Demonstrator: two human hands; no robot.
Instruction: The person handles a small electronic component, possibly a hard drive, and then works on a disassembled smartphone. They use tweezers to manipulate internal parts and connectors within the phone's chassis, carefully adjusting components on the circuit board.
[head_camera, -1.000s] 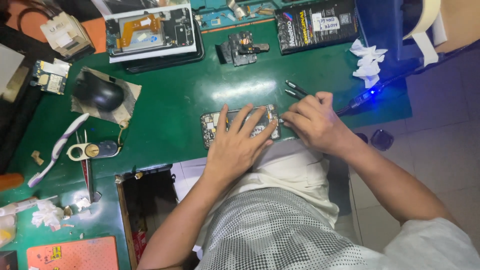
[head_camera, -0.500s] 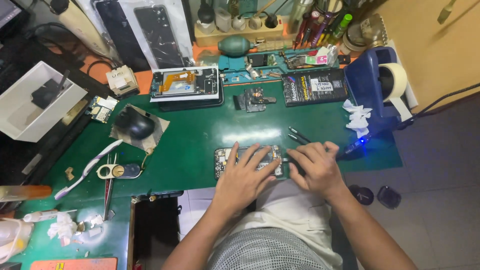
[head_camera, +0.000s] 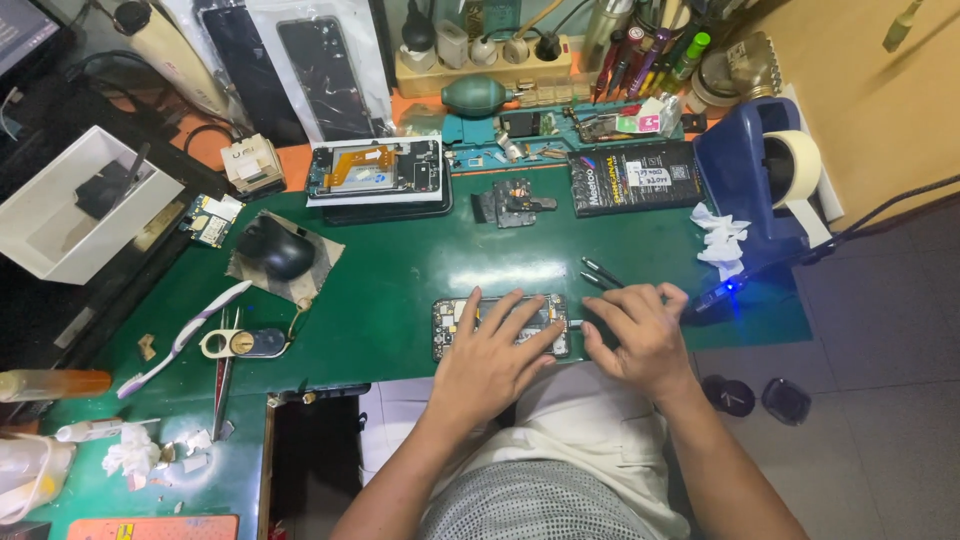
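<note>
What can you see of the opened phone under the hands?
The opened phone lies flat, long side across, near the front edge of the green mat. Its back is off, showing dark boards and small metal parts. The left hand rests spread over it; the right hand touches its right end.

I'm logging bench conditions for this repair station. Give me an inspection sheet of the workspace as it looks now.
Surface: green mat, worn, on a crowded bench.
Job's things: opened phone at the near edge.
Clutter: tweezers, mouse, toothbrush, tissue, tape dispenser, second open phone.
Hands: left hand flat on the phone; right hand at its right end, whether it holds anything cannot be told.
Cables: one off the right edge; blue-lit plug.
Surroundings: power strip, white tray.
</note>
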